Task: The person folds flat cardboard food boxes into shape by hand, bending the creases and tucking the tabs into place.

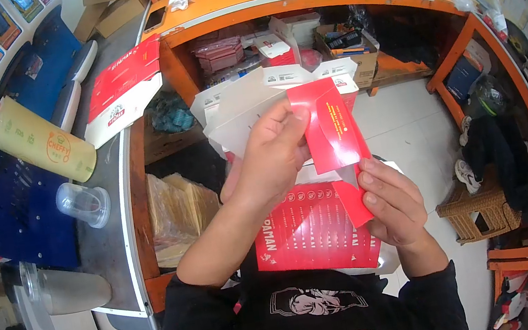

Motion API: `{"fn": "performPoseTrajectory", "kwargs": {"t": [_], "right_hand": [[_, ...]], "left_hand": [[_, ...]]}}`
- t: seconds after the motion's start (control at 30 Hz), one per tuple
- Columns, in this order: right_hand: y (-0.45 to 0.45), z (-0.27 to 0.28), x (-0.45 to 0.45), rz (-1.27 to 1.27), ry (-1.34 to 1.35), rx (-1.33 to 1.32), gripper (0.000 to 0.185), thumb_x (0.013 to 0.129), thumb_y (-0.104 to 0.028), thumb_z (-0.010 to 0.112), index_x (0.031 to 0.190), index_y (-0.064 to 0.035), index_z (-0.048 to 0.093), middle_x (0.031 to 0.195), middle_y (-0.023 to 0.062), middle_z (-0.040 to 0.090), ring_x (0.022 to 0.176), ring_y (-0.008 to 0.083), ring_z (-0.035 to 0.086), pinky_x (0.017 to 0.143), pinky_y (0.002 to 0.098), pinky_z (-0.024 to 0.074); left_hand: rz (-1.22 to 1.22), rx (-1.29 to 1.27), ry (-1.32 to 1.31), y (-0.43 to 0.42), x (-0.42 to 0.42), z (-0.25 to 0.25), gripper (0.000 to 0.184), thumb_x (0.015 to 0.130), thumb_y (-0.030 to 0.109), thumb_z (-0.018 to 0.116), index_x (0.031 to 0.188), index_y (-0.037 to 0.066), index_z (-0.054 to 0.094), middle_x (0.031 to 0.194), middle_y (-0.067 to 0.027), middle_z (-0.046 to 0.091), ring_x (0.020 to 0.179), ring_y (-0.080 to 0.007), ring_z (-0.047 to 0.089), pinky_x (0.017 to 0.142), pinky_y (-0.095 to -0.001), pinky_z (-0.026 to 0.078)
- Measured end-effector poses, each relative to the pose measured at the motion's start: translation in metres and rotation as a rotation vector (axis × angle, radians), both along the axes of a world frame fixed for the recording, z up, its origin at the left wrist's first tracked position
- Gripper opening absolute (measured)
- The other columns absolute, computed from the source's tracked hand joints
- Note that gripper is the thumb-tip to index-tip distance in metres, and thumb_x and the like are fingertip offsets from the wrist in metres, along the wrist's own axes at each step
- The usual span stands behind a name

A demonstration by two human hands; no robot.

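In front of me I hold a partly folded red paper box [326, 125] with yellow print and a curved flap on its face. My left hand [275, 146] pinches its left side, the thumb lying on the red face. Lower down, my right hand [394, 203] grips the right edge and a red flap that sticks out below. A larger red printed card sheet [304, 230] marked "PAMAN" lies beneath my hands, over my lap. Behind my left hand are white-and-grey unfolded card pieces [245, 109], partly hidden by it.
At left, a grey table [114, 187] bears a flat red-and-white carton [125, 83], a yellowish paper roll [42, 140] and a clear plastic cup [83, 204]. Several phones lie on the orange desk [233, 2] ahead. A woven brown stool [479, 211] stands at right.
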State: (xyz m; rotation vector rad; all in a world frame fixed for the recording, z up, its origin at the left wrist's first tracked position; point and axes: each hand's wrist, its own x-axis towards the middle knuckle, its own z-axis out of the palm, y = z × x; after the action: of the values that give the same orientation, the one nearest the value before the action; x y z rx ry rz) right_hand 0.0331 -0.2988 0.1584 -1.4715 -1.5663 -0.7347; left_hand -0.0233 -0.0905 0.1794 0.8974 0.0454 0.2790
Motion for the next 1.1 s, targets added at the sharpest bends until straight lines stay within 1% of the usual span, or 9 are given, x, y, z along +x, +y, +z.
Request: {"fn": "performPoseTrajectory", "kwargs": {"t": [0.3, 0.4, 0.57, 0.67, 0.73, 0.8, 0.97, 1.07, 1.1], "right_hand": [[0.006, 0.035, -0.011, -0.332, -0.198, -0.143, 0.024, 0.071, -0.010, 0.084, 0.092, -0.0049, 0.074, 0.109, 0.0086, 0.073, 0.099, 0.0310, 0.068, 0.075, 0.0406, 0.0579], [0.007, 0.034, -0.007, -0.363, -0.190, -0.107, 0.023, 0.069, -0.011, 0.085, 0.090, -0.0059, 0.075, 0.107, 0.0079, 0.072, 0.100, 0.0298, 0.067, 0.074, 0.0402, 0.0554], [0.014, 0.005, -0.003, -0.407, -0.251, -0.066, 0.025, 0.065, -0.010, 0.087, 0.087, -0.0085, 0.075, 0.105, 0.0077, 0.071, 0.108, 0.0310, 0.064, 0.087, 0.0478, 0.0509], [0.013, -0.011, 0.001, -0.430, -0.203, -0.036, 0.027, 0.065, -0.014, 0.089, 0.088, -0.0128, 0.075, 0.120, 0.0092, 0.066, 0.117, 0.0341, 0.059, 0.095, 0.0509, 0.0474], [0.007, 0.009, -0.002, -0.270, -0.079, -0.137, 0.037, 0.063, -0.018, 0.091, 0.096, -0.0155, 0.074, 0.134, 0.0141, 0.056, 0.123, 0.0380, 0.054, 0.098, 0.0518, 0.0471], [0.003, 0.020, 0.000, -0.151, 0.093, -0.203, 0.049, 0.062, -0.023, 0.093, 0.106, -0.0185, 0.072, 0.143, 0.0192, 0.046, 0.129, 0.0417, 0.050, 0.102, 0.0531, 0.0458], [-0.010, 0.029, 0.018, 0.017, 0.312, -0.322, 0.078, 0.065, -0.028, 0.091, 0.134, -0.0178, 0.057, 0.148, 0.0292, 0.034, 0.134, 0.0473, 0.045, 0.110, 0.0523, 0.0423], [-0.019, 0.006, 0.029, 0.028, 0.345, -0.107, 0.071, 0.069, -0.026, 0.088, 0.132, -0.0142, 0.058, 0.148, 0.0286, 0.034, 0.130, 0.0434, 0.050, 0.110, 0.0489, 0.0438], [-0.018, 0.003, 0.026, 0.029, 0.556, 0.010, 0.070, 0.069, -0.027, 0.088, 0.130, -0.0136, 0.059, 0.148, 0.0279, 0.035, 0.129, 0.0416, 0.051, 0.109, 0.0484, 0.0439]], "left_hand": [[-0.052, -0.219, -0.124, -0.019, -0.002, -0.004, 0.028, 0.106, 0.016, 0.056, 0.130, 0.002, 0.055, 0.123, -0.0100, 0.066, 0.112, -0.0182, 0.066, 0.098, -0.0354, 0.054], [-0.025, -0.107, -0.216, -0.027, -0.005, -0.003, 0.029, 0.106, 0.019, 0.057, 0.130, 0.003, 0.055, 0.122, -0.0091, 0.066, 0.113, -0.0177, 0.065, 0.100, -0.0353, 0.053], [0.012, 0.165, 0.014, -0.040, -0.021, -0.020, 0.024, 0.107, 0.014, 0.053, 0.129, 0.004, 0.053, 0.128, -0.0121, 0.062, 0.118, -0.0196, 0.061, 0.102, -0.0366, 0.050], [0.072, 0.461, 0.041, -0.041, -0.028, -0.021, 0.022, 0.106, 0.014, 0.055, 0.125, 0.003, 0.053, 0.123, -0.0110, 0.064, 0.114, -0.0165, 0.061, 0.098, -0.0336, 0.049], [0.131, 0.571, 0.028, -0.040, -0.031, -0.013, 0.018, 0.105, 0.012, 0.057, 0.119, 0.002, 0.055, 0.113, -0.0091, 0.067, 0.105, -0.0137, 0.063, 0.089, -0.0296, 0.051], [0.124, 0.303, -0.076, -0.042, -0.033, 0.007, 0.013, 0.104, 0.014, 0.061, 0.105, 0.001, 0.058, 0.096, -0.0048, 0.070, 0.088, -0.0084, 0.066, 0.072, -0.0237, 0.051], [-0.328, 0.203, 0.007, -0.032, -0.037, -0.003, 0.021, 0.104, 0.012, 0.060, 0.119, -0.001, 0.053, 0.105, -0.0084, 0.070, 0.096, -0.0103, 0.066, 0.085, -0.0255, 0.053], [0.133, 0.808, -0.063, -0.020, -0.026, -0.028, 0.034, 0.102, 0.020, 0.065, 0.123, -0.002, 0.051, 0.116, -0.0117, 0.066, 0.106, -0.0142, 0.064, 0.089, -0.0310, 0.052], [0.201, 0.855, 0.093, -0.018, -0.024, -0.042, 0.039, 0.102, 0.025, 0.063, 0.128, -0.002, 0.050, 0.121, -0.0126, 0.064, 0.109, -0.0156, 0.063, 0.092, -0.0324, 0.052]]}}
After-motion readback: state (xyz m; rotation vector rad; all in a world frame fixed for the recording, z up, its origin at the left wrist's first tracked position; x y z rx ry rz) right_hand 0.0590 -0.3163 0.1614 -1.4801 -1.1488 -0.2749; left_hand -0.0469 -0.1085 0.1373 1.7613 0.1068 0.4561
